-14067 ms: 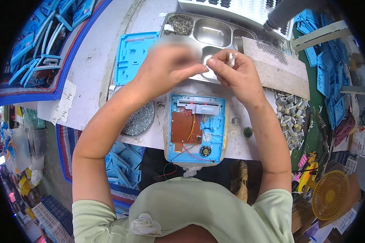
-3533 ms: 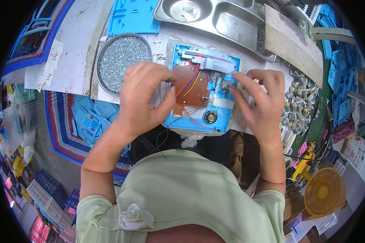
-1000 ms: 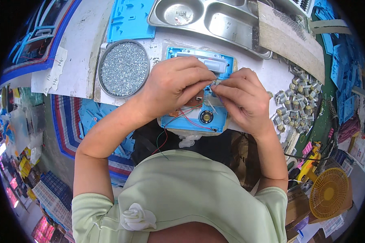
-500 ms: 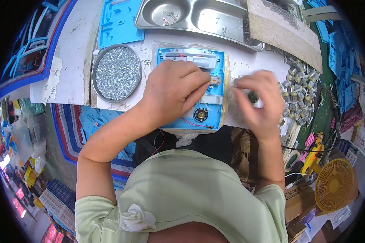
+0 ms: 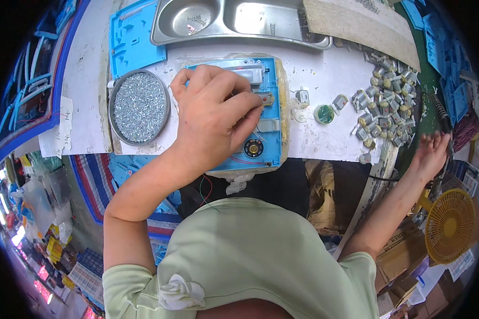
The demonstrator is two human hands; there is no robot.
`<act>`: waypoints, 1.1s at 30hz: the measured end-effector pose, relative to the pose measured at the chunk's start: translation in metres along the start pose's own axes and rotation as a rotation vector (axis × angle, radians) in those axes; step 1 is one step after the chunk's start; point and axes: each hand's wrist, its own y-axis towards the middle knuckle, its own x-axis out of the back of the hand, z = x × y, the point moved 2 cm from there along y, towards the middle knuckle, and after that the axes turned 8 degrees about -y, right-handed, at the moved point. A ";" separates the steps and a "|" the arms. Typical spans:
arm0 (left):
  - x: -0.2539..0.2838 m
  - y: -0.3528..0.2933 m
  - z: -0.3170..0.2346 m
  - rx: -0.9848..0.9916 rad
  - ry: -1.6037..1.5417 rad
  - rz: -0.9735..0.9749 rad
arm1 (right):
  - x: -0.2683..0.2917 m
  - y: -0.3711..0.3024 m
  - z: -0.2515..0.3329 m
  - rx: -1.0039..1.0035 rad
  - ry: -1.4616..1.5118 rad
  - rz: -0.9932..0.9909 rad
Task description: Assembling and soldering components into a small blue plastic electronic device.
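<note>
My left hand (image 5: 210,109) rests over an open blue plastic casing (image 5: 271,146), thumb and forefinger closed at a small silver motor (image 5: 266,98) seated in it. The hand hides much of the casing's left half. A round black speaker (image 5: 253,148) with thin red wires sits in its lower part, near a grey block (image 5: 267,125). Out to the far right, my right hand (image 5: 431,155) has its fingers curled at a dark rod-like tool (image 5: 451,150), beside a coiled cord (image 5: 440,110). The tool's exact kind is not clear.
Left of the casing stands a round dish of small screws (image 5: 141,106). Behind are a steel compartment tray (image 5: 239,38) and another blue panel (image 5: 135,45). Loose motors (image 5: 388,101) lie heaped at right, near a small green-topped round container (image 5: 324,114). A yellow fan (image 5: 450,227) stands lower right.
My right hand has swung from beside the casing out to the far right, reaching the dark tool. My left hand stays at the motor. The whole view has shifted slightly.
</note>
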 end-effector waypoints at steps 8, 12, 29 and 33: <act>-0.003 -0.002 -0.001 0.071 -0.023 -0.003 | 0.058 -0.024 0.015 0.305 -0.080 -0.232; -0.006 0.001 -0.001 0.067 -0.016 0.026 | -0.020 -0.120 0.039 0.262 -0.031 -0.020; -0.004 0.000 -0.001 0.047 0.005 0.034 | -0.144 -0.208 0.045 0.599 -0.131 0.969; -0.004 0.000 -0.001 0.053 0.016 0.038 | -0.145 -0.208 0.043 0.593 -0.132 0.966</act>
